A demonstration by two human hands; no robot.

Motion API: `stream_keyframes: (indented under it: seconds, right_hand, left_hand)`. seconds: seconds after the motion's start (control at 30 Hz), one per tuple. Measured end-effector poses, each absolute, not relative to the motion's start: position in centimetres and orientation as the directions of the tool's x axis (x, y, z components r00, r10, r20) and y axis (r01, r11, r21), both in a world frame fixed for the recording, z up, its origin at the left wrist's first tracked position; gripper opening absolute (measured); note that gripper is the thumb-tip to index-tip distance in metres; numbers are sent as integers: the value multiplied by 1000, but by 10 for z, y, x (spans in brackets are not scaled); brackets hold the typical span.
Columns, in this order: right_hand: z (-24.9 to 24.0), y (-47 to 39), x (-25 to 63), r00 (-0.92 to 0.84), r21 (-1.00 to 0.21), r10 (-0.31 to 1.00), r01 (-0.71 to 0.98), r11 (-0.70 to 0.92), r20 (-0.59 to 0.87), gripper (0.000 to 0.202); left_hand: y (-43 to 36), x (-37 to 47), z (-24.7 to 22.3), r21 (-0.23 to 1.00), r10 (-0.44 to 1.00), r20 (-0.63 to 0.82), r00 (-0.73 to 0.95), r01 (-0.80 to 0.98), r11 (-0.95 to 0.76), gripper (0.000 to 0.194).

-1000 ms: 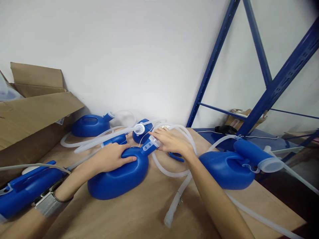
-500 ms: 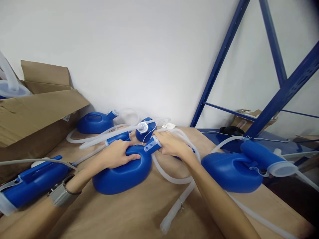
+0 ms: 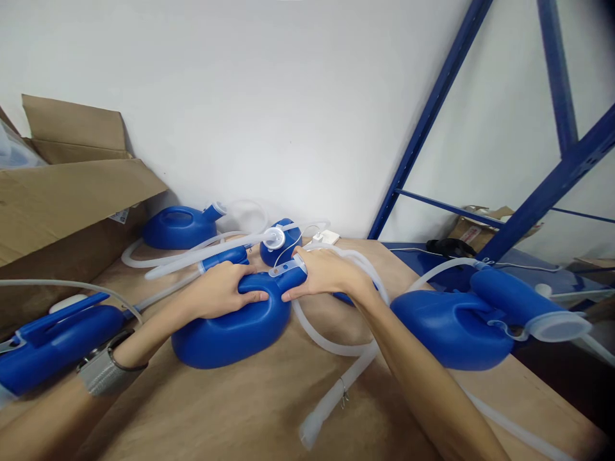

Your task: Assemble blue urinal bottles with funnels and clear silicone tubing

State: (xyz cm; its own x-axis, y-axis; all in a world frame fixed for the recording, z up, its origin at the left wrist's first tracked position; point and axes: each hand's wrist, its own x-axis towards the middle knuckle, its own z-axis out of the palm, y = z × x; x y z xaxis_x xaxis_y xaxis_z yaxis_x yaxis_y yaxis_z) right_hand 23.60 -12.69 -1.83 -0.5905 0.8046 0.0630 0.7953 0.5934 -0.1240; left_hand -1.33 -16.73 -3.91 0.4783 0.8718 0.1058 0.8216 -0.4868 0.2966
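Observation:
A blue plastic urinal bottle (image 3: 225,342) lies on the table in front of me. My left hand (image 3: 223,291) is wrapped round its handle, the thumb lying over the near side. At the neck, my right hand (image 3: 319,272) grips the mouth end, with its thumb below and its fingers mostly hidden behind. A translucent strap with holes (image 3: 284,267) runs along the top of the neck. Close behind stands another blue bottle (image 3: 283,246) with a whitish cap, from which a clear tube (image 3: 211,254) runs left.
A third blue bottle (image 3: 180,227) sits by the wall near an open cardboard box (image 3: 77,205). To the right are a blue bottle (image 3: 446,333) and a capped blue cylinder (image 3: 519,298). A loose tube end (image 3: 317,419) lies in front. Blue shelving (image 3: 432,121) rises at right.
My right hand has shifted round the neck, its thumb now showing underneath. The holed strap has moved from the neck's near side to its top. My left hand keeps its hold. The view has shifted slightly.

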Motion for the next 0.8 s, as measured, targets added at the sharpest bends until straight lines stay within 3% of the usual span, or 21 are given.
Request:
stream_keyframes:
  seconds: [0.2,0.5,0.8]
  right_hand:
    - [-24,-132,231,-518,-177,844,825,536,141,73]
    - [-33,-133,232,-497,-272,842,798,538,208,46]
    - [-21,-135,234,-528,-289,842,793,536,111,41]
  left_hand:
    - [-165,-12,-40,242,877,114,466,843,-480,58]
    - [-163,-13,-42,205,870,118,478,846,-493,58]
    - [-164,-13,-42,209,875,108,473,849,-485,59]
